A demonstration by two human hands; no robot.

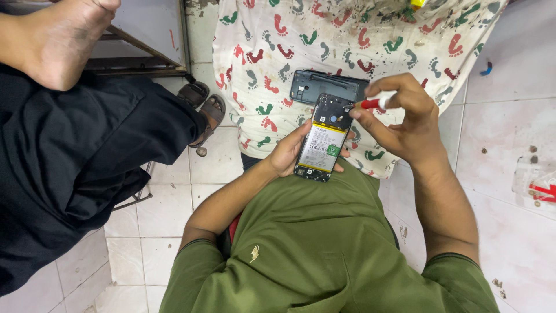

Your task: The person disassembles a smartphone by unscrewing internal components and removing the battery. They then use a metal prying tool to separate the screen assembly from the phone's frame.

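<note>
Pale, stained floor tiles (174, 191), a footprint-patterned cloth (324, 40), dark metal frame (145, 64) at upper left.

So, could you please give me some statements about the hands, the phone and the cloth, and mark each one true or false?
1. The left hand holds an opened phone with its battery showing. True.
2. The right hand is empty. False: it holds a red and white screwdriver at the phone's upper part.
3. The back cover lies on a cloth with footprint pattern. True.
4. The cloth is plain blue. False: it is white with red, green and grey footprints.
5. The floor has pale tiles. True.
</note>
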